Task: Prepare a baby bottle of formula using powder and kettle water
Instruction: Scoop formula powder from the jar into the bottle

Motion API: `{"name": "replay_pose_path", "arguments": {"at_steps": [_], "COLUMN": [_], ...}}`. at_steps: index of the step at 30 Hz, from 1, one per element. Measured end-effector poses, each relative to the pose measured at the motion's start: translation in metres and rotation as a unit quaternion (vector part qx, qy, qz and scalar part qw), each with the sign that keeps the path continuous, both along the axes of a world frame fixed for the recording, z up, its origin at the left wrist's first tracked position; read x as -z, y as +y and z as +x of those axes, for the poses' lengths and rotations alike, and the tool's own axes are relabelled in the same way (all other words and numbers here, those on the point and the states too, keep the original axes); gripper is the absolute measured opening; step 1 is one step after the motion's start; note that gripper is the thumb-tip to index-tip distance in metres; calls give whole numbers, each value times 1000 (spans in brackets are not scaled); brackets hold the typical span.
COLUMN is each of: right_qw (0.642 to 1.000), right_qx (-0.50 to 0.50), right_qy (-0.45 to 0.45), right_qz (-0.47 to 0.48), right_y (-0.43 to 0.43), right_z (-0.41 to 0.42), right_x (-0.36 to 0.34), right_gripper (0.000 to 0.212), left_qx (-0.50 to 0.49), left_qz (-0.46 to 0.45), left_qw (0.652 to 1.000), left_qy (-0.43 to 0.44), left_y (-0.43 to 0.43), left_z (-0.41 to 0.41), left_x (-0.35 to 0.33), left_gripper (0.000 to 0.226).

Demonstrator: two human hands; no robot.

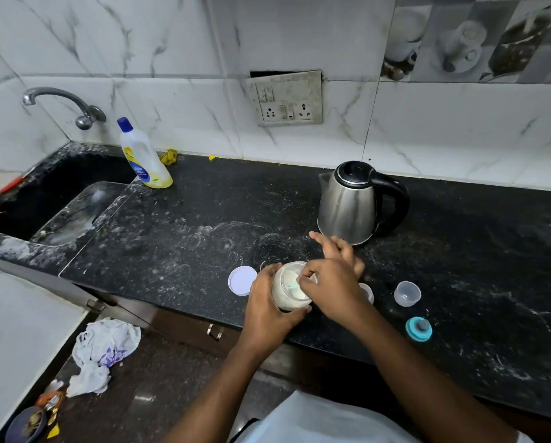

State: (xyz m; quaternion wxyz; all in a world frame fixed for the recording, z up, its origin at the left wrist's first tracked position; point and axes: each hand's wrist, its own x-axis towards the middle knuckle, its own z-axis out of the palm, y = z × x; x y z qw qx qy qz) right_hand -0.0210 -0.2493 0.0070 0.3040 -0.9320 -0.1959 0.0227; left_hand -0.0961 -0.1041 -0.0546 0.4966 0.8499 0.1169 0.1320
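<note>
- Tilting toward the camera, a powder jar (pixel 287 294) is gripped near the front edge of the black table (pixel 203 215) by the left hand (pixel 267 302), whose fingers are curled round its side.
- A teal scoop (pixel 292 284) inside the jar's mouth is pinched by the thumb and forefinger of the right hand (pixel 331 287); its other fingers are spread toward the kettle.
- A white lid (pixel 242 280) is laid flat just left of the jar.
- A steel kettle (pixel 347 206) is set upright behind the hands.
- A clear cap (pixel 407 293) and a teal nipple ring (pixel 419 329) are placed to the right, apart.
- A small pale vessel (pixel 367 292) is mostly hidden behind the right hand.
</note>
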Motion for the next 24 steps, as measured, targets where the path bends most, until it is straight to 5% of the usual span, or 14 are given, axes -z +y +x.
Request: {"name": "replay_pose_path", "arguments": {"at_steps": [9, 19, 24], "right_qw": [998, 963, 965], "right_qx": [-39, 57, 82], "right_qy": [20, 162, 152], "right_qz": [-44, 206, 195], "right_y": [9, -19, -26], "right_z": [-5, 9, 12], "right_x": [6, 8, 13], "right_gripper": [11, 16, 5], "left_qx": [5, -11, -12], "left_qz": [-27, 3, 21], "left_qw": [1000, 1000, 1000], "left_qy": [-2, 4, 10], "left_y": [-8, -2, -2], "left_z": [-4, -5, -4], "left_x": [-7, -4, -2], "left_gripper": [94, 94, 95]}}
